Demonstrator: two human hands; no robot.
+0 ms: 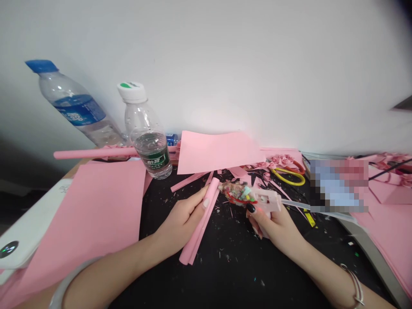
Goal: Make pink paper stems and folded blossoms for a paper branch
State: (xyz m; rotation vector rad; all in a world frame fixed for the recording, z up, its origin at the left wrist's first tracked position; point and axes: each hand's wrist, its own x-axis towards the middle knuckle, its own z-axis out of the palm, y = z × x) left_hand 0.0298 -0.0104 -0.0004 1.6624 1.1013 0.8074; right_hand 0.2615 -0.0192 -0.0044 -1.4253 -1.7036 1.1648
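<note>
My left hand is closed around a rolled pink paper tube that slants from the black mat up toward the right. My right hand grips a pink hot glue gun, index finger on the trigger. The gun's nozzle, crusted with coloured scraps, points left and sits right at the upper end of the tube. A clear glue stick sticks out of the back of the gun.
Two plastic water bottles stand at the back left, near a long pink roll. Pink paper sheets lie around. Yellow-handled scissors, pink paper roses, paper strips and a white device crowd the black mat.
</note>
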